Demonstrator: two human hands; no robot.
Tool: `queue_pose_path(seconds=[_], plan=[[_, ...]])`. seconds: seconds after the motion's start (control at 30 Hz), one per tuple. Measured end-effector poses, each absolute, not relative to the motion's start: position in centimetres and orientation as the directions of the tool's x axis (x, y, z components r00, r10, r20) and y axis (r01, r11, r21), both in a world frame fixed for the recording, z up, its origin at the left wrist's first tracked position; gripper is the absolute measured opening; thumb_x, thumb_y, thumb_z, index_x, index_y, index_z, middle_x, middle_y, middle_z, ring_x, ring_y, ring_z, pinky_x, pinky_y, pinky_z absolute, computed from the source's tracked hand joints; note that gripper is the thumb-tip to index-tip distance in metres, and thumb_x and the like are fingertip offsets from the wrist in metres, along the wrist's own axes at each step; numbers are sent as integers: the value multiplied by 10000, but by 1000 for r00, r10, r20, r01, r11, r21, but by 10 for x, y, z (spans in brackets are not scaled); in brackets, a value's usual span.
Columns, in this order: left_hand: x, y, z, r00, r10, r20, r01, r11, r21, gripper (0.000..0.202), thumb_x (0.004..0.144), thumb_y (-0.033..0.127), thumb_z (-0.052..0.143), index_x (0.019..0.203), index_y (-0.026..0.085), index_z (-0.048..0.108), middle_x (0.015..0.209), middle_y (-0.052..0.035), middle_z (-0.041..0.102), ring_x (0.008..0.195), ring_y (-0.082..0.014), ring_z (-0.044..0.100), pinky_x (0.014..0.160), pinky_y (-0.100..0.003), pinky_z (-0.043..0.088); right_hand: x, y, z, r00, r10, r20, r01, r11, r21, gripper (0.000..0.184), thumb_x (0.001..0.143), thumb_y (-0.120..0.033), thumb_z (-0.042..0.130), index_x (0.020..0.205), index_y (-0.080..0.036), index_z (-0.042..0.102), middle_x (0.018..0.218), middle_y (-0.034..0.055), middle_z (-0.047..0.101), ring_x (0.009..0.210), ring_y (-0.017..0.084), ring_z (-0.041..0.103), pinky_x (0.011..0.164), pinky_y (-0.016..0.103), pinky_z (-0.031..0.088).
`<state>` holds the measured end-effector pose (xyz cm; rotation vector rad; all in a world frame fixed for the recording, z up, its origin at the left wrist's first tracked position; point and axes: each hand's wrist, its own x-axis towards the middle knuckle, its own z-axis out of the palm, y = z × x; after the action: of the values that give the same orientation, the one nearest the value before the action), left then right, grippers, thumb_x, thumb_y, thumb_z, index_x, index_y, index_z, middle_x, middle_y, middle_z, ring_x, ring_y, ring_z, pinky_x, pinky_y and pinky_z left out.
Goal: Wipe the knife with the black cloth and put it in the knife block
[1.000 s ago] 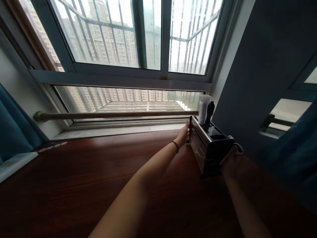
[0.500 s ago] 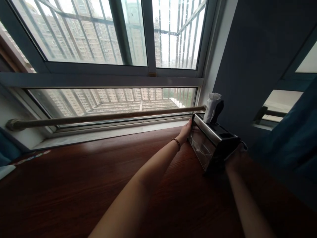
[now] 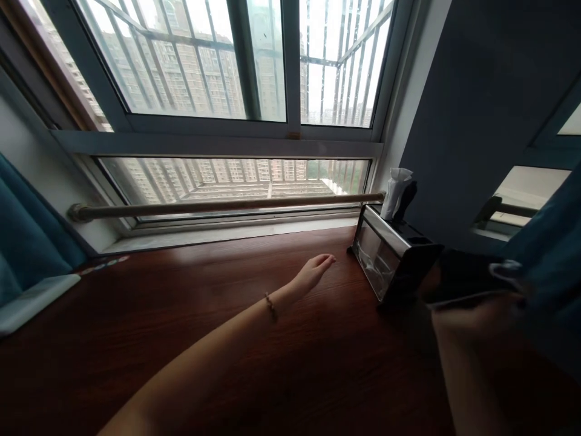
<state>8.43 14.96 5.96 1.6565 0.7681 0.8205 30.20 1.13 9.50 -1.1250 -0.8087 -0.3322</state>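
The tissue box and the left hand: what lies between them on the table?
Nothing. In the head view, only bare table separates the left hand, open and apart, from the tissue box.

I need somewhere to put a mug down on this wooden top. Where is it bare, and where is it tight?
The wooden top is bare from the blue curtain on the left across to the left hand, and along the window sill. It is crowded at the right: the metal tissue holder sits against the dark wall, with the right hand holding a dark flat object beside it.
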Motion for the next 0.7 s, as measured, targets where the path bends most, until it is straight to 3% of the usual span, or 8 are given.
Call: queue_pose_path(seconds=[0.03, 0.1, 0.2, 0.3, 0.37, 0.5, 0.57, 0.7], plan=[[66, 134, 52, 553, 825, 120, 89, -201, 975, 345, 885, 414, 485, 1035, 125, 599, 1091, -98, 622, 1057, -218, 568, 922, -431, 438, 280, 7, 91, 556, 188, 809, 667, 479, -570, 381, 936, -436, 244, 1169, -198, 431, 1273, 131, 384, 1118, 272, 444, 815, 389, 435], [30, 101, 35, 531, 842, 91, 128, -185, 974, 373, 847, 432, 526, 1033, 118, 604, 1041, -111, 654, 1014, -240, 600, 894, -402, 464, 237, 7, 77, 161, 467, 869, 660, 603, -447, 277, 914, -406, 382, 1046, -202, 516, 1027, 80, 563, 918, 220, 557, 751, 341, 460], [-17, 52, 9, 414, 907, 77, 231, -186, 955, 388, 834, 380, 534, 1108, 106, 559, 1125, -155, 616, 1065, -273, 577, 944, -442, 433, 191, 18, 51, -363, 709, 605, 633, 664, -399, 380, 866, -491, 465, 1050, -171, 554, 946, 83, 625, 871, 221, 587, 773, 343, 475], [-55, 11, -3, 256, 955, 147, 369, -237, 899, 525, 818, 276, 544, 1298, 132, 388, 1412, -165, 350, 1333, -292, 289, 1100, -521, 200, 173, 31, 27, -379, 828, 413, 729, 542, -417, 344, 936, -404, 341, 1025, -161, 568, 976, 89, 629, 921, 200, 579, 837, 332, 453], [-72, -10, -1, 333, 906, 261, 523, -408, 749, 541, 835, 204, 499, 1349, 175, 332, 1480, -113, 236, 1387, -256, 151, 1127, -504, 156, 166, 36, 14, -325, 874, 363, 780, 464, -420, 330, 952, -324, 303, 989, -159, 586, 962, 85, 638, 915, 187, 586, 843, 319, 453], [-81, -35, 9, 796, 554, 244, 506, -830, 234, 545, 850, 262, 516, 1362, 174, 349, 1471, -94, 284, 1378, -281, 177, 1092, -502, 264, 141, 37, -19, -300, 904, 306, 837, 403, -369, 406, 903, -355, 426, 1151, -63, 560, 1149, 202, 587, 1125, 298, 509, 942, 425, 404], [-79, -40, 10, 887, 386, 252, 389, -920, 41, 560, 865, 360, 506, 1352, 120, 368, 1454, -124, 312, 1360, -303, 224, 1074, -488, 296, 132, 36, -36, -265, 925, 271, 895, 341, -287, 558, 870, -435, 470, 1253, -29, 493, 1303, 266, 454, 1247, 388, 371, 988, 517, 328], [-78, -41, 7, 936, 123, 330, 206, -951, -229, 474, 923, 409, 395, 1283, 109, 468, 1406, -96, 404, 1340, -267, 288, 1101, -441, 245, 156, 49, -51, -259, 956, 137, 964, 266, -29, 668, 869, -551, 391, 1372, -111, 378, 1438, 228, 276, 1321, 432, 202, 1030, 572, 212]])
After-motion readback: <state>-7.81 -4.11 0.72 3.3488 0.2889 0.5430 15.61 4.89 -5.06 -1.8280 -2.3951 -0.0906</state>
